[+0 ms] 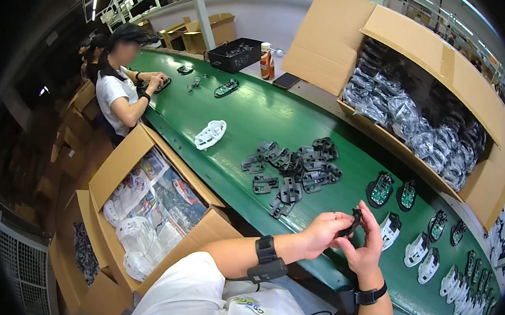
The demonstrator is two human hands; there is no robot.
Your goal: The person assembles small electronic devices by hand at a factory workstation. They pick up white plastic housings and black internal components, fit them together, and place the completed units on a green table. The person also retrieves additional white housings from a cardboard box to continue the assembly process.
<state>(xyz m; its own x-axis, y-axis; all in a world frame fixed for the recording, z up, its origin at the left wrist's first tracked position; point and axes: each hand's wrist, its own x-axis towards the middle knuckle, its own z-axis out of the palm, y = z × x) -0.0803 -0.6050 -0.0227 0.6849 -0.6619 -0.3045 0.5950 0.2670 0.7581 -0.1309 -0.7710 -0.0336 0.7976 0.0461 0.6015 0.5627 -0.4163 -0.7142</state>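
Observation:
My left hand and my right hand meet over the near edge of the green table. Between their fingers is a small dark plastic part, mostly covered by the fingers. A heap of black plastic parts lies just beyond my left hand. Close to my right hand is a white plastic shell with a dark inside. Farther right rest more white shells and black bases with green circuit boards.
An open carton of bagged dark parts stands at the far right edge. Another carton with wrapped white shells sits at my left. One white shell lies mid-table. A co-worker handles a part beside a black bin.

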